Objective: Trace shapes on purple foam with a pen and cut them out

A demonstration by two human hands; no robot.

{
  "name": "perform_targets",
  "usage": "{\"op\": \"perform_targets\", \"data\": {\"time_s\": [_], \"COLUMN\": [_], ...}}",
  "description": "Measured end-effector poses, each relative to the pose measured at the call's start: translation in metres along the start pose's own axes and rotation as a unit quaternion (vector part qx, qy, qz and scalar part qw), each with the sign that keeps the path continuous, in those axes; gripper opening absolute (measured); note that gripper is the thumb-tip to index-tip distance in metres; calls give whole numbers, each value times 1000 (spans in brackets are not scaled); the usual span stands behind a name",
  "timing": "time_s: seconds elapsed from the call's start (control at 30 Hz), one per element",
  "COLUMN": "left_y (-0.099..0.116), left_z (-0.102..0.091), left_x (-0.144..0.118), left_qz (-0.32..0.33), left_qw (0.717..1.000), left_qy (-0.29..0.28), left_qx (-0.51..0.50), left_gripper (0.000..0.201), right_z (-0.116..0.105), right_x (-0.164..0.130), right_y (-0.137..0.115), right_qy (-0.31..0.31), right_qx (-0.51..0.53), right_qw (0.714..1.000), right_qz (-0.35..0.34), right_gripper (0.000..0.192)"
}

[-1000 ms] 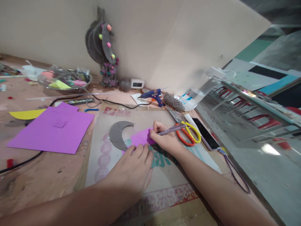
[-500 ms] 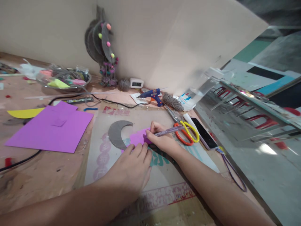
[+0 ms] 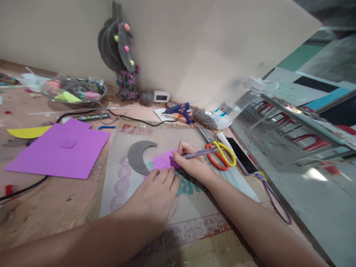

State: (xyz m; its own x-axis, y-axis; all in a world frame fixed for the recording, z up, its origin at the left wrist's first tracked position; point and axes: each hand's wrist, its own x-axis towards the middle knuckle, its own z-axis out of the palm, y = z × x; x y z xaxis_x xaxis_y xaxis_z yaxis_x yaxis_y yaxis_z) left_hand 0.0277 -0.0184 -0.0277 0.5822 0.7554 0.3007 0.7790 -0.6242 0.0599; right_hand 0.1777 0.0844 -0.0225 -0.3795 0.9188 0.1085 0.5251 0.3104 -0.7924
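My left hand (image 3: pixel 155 196) lies flat with its fingertips pressing the near edge of a small purple paper piece (image 3: pixel 164 161). That piece rests on a printed cardboard sheet (image 3: pixel 191 215), partly over a grey cardboard crescent (image 3: pixel 136 157). My right hand (image 3: pixel 191 163) grips a purple pen (image 3: pixel 198 153) whose tip touches the right edge of the purple piece. Orange and yellow scissors (image 3: pixel 221 155) lie just behind my right hand.
A large purple sheet (image 3: pixel 59 150) and a yellow cut-out (image 3: pixel 27 131) lie at left. A blue glue gun (image 3: pixel 179 110), twine (image 3: pixel 204 119), a phone (image 3: pixel 241 155), a bowl of scraps (image 3: pixel 73 94) and a crescent ornament (image 3: pixel 119 48) stand at the back. The table edge drops at right.
My right hand and the pen have shifted slightly left along the purple piece's edge. My left hand stays pressed on the piece.
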Motion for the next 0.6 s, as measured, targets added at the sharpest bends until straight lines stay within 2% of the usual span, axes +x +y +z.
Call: {"op": "perform_targets", "data": {"time_s": [0.13, 0.37, 0.6], "left_y": [0, 0, 0], "left_z": [-2, -2, -2], "left_x": [1, 1, 0], "left_qz": [-1, 3, 4], "left_qw": [1000, 1000, 1000], "left_qy": [-11, -4, -9], "left_qx": [-1, 1, 4], "left_gripper": [40, 40, 40], "right_z": [1, 0, -1], "right_x": [0, 0, 1], "right_y": [4, 6, 1], "right_qy": [29, -1, 3], "right_qx": [-7, 7, -31], "right_qw": [1000, 1000, 1000], "right_qz": [-2, -4, -1], "right_gripper": [26, 26, 25]}}
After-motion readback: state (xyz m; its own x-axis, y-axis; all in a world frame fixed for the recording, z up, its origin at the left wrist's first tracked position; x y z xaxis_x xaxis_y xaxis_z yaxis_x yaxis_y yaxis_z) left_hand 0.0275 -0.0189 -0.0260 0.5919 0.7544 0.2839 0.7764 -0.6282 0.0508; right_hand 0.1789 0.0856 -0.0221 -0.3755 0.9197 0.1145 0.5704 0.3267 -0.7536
